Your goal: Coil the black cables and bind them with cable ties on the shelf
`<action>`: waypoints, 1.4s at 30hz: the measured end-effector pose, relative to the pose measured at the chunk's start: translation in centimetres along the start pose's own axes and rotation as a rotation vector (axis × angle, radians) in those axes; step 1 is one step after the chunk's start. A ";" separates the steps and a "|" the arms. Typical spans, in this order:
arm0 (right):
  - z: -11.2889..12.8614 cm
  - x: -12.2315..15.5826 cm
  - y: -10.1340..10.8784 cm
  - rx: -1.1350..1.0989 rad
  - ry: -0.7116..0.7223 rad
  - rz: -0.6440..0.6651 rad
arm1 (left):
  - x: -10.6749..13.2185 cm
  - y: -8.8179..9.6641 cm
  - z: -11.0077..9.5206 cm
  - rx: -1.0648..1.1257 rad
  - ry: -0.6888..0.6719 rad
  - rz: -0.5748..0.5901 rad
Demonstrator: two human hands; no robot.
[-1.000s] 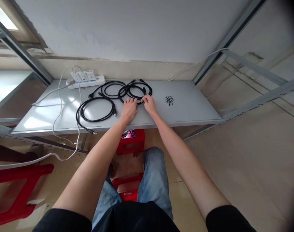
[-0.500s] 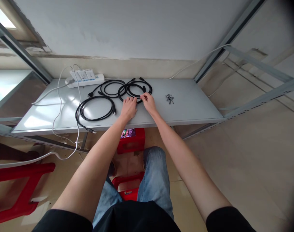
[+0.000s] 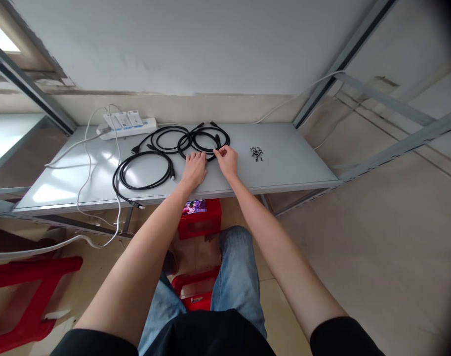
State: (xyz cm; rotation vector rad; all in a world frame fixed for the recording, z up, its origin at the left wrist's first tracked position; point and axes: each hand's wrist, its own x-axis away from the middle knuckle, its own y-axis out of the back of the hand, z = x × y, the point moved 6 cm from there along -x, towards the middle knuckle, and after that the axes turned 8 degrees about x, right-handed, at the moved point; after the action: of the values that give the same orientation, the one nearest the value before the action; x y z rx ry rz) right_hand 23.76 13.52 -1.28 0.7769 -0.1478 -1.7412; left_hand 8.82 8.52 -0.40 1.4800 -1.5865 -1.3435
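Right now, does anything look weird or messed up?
Two things: the plug of a black cable pokes over the front edge of the table instead of lying on top, and a bright screen sits on a red stool below, a funny spot.

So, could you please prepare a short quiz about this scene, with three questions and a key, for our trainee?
1. Which device is at the back left of the grey shelf? (A) a desk lamp (B) a white power strip (C) a fan
2. True or false: the short black ties lie to the right of the right hand.
3. Fill the gap: the fingers of the left hand are at the front of a coiled black ____.

Key: 1 B; 2 true; 3 cable.
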 end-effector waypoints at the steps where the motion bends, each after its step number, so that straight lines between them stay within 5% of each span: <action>1: 0.0 0.0 0.0 0.002 0.001 -0.001 | 0.0 0.0 0.0 -0.004 -0.003 -0.002; 32: 0.1 -1.0 -1.5 -0.044 0.093 0.219 | 0.0 0.1 -0.2 -0.037 -0.008 -0.003; 42: 0.0 -0.6 -2.1 0.049 0.128 0.199 | -0.1 0.0 -0.1 -0.045 -0.016 -0.005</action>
State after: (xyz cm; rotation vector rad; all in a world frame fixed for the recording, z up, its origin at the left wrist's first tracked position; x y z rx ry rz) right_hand 22.13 14.78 -2.02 0.8769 -0.1753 -1.5011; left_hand 8.92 8.53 -0.30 1.4513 -1.5530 -1.3878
